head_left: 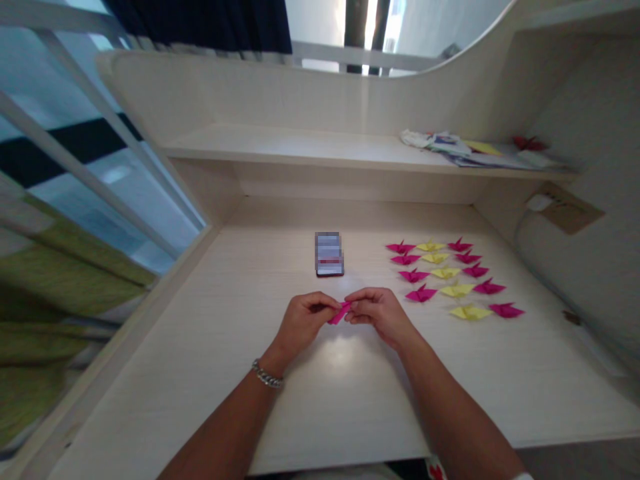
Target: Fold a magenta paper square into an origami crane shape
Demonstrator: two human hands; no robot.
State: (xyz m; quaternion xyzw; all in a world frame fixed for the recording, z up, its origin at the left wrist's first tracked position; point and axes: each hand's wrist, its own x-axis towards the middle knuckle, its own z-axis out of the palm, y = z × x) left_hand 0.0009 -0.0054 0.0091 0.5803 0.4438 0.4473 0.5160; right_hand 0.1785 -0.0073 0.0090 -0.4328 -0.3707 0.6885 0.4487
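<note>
Pinching, both hands: one pink paper [337,315], small, narrow, folded, position just in front of the phone [329,254], on the side nearer the person.

Left hand [307,319]: fingertips and thumb drawn together on the paper's left end; bracelet [267,375] at the wrist.

Right hand [379,315]: thumb and forefinger closed on the paper's upper right end, remaining fingers loosely curled. Exact grip, both hands: partly hidden by the fingers.

Phone: one, upon the desk [340,417], screen up, lit.

Cranes, folded paper, fourteen, all right of the phone, in three columns: four pink cranes [413,275] nearest it; five yellow cranes [445,273] in the middle; five pink cranes [475,270] farthest out.

Shelf [300,151]: behind the phone, raised; papers [453,143] lie upon it, behind and to the phone's right.

Risks, as judged: a tear, should the two hands pull apart unevenly on so thin a piece; a crooked crease, should one pinch slip; toppled or scattered cranes, should the right forearm sweep outward from the phone.

Markings: phone screen blurred into blocks, nothing legible; print on the papers too small to read; no brand discernible.
</note>
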